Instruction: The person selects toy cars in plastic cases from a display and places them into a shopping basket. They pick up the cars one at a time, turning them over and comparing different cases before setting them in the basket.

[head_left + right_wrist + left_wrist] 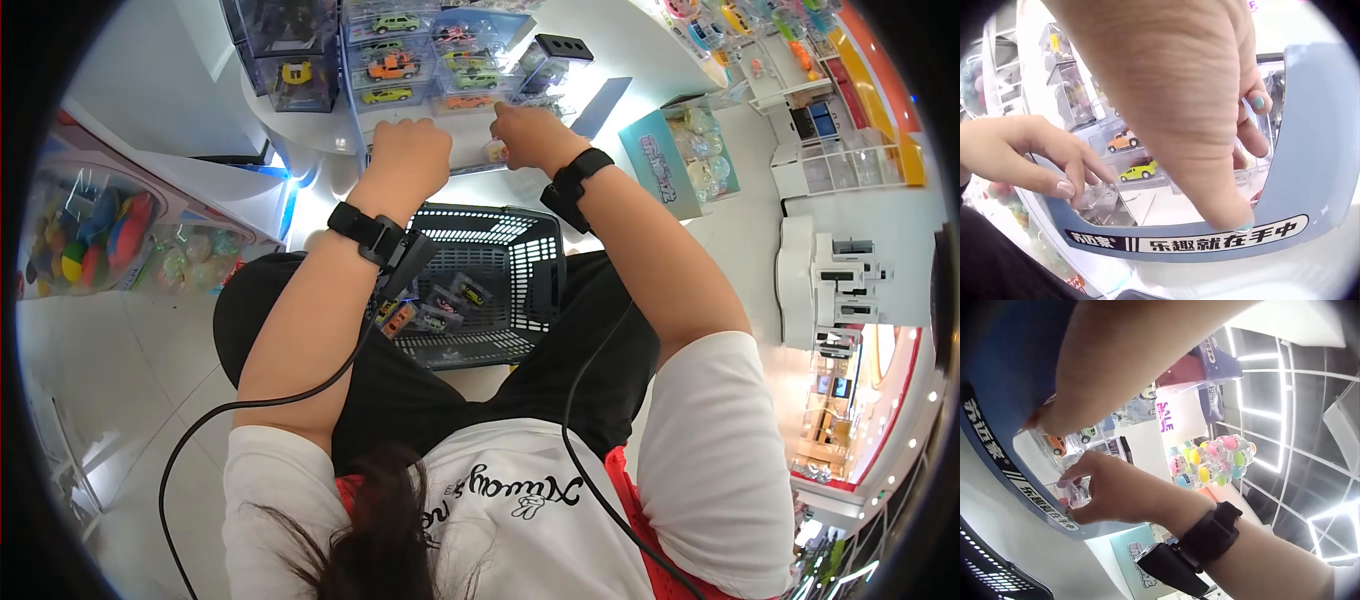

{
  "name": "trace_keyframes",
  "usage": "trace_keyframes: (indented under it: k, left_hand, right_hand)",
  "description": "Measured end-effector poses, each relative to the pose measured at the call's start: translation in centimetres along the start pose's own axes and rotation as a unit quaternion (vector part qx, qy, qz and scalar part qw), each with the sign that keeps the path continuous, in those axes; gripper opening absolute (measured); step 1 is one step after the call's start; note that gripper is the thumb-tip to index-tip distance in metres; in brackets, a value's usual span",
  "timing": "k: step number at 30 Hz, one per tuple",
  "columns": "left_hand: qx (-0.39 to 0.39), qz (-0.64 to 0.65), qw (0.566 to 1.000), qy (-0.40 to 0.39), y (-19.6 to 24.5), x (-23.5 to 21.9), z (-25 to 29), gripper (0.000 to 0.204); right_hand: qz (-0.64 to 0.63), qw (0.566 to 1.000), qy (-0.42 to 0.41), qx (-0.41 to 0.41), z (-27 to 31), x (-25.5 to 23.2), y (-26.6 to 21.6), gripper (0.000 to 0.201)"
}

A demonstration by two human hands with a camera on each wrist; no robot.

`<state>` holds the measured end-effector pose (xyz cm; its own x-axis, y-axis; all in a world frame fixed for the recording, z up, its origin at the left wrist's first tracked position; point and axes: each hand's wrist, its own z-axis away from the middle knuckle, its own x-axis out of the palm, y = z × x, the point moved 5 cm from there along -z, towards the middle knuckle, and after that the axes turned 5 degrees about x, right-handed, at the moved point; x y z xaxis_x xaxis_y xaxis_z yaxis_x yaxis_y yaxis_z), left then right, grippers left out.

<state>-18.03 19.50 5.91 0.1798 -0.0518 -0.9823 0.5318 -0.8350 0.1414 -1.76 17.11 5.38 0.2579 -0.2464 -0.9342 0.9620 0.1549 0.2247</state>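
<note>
In the right wrist view, my left hand (pixel 1029 153) has thumb and fingertips on a clear plastic toy car case (pixel 1110 206) at the display box's front corner. My right hand (pixel 535 135) reaches over the low front rim of that blue display box (pixel 1222 240). Seen from the left wrist, its thumb and fingers pinch a small clear toy car case (pixel 1077 492) with something pink inside. Behind the hands, clear cases with an orange toy car (pixel 393 67) and a yellow-green toy car (pixel 1138 170) stand in stacks.
A black shopping basket (pixel 545 290) stands between the knees, with several cased toy cars (pixel 440 305) in it. At the right is a teal box (pixel 650 165) of clear balls. Bagged colourful balls (pixel 90 230) are on the left. Camera cables (pixel 240 403) hang from both wrists.
</note>
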Motion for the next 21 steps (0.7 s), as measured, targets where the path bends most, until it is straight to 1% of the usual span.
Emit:
trace_keyframes:
  k: [2,5,8,11,13,14,16,17,18,19,20,21]
  left_hand:
    - [-0.007,-0.008,1.000,-0.028,-0.1,-0.2,0.1,0.020]
    - [-0.019,-0.017,1.000,-0.008,-0.1,-0.1,0.4,0.027]
    - [-0.017,-0.018,1.000,-0.015,0.0,-0.4,0.6,0.031]
    - [-0.040,0.024,0.999,-0.019,-0.1,-0.2,0.4,0.035]
    - [-0.035,0.025,0.999,-0.031,0.0,-1.0,0.6,0.040]
    - [-0.033,0.023,0.998,-0.040,0.0,-1.2,0.7,0.042]
    - [-0.041,0.016,0.997,-0.058,-0.1,-0.4,0.6,0.045]
    - [-0.045,0.011,0.997,-0.065,-0.3,-0.2,0.3,0.046]
    - [-0.045,0.017,0.995,-0.087,-0.4,-0.1,0.1,0.046]
    - [-0.045,0.021,0.993,-0.109,-0.6,-0.1,0.0,0.046]
    - [-0.045,0.026,0.990,-0.131,-0.6,0.0,-0.1,0.045]
    - [-0.051,0.023,0.991,-0.120,-0.6,-0.3,-0.2,0.045]
  right_hand:
    - [0.001,1.000,-0.017,0.009,0.0,-0.2,0.1,0.034]
    - [-0.080,0.997,-0.016,0.010,0.5,-0.7,0.7,0.034]
    - [-0.194,0.978,0.071,0.001,1.1,-1.8,1.8,0.034]
    - [-0.315,0.930,0.191,-0.005,4.6,-7.5,-0.2,0.034]
    - [-0.452,0.878,0.159,0.000,8.8,-8.9,-1.7,0.035]
    - [-0.520,0.842,0.142,0.002,10.4,-9.0,-2.5,0.036]
    - [-0.594,0.796,0.112,0.017,11.6,-4.8,-3.2,0.040]
    - [-0.567,0.811,0.141,0.024,11.8,-2.9,-3.7,0.044]
    - [-0.512,0.848,0.131,0.029,12.1,-1.9,-5.0,0.045]
    - [-0.498,0.862,0.082,0.039,12.2,0.9,-5.6,0.039]
    - [-0.474,0.877,0.052,0.056,12.5,3.1,-6.3,0.031]
    - [-0.452,0.888,0.076,0.034,12.5,5.0,-7.2,0.025]
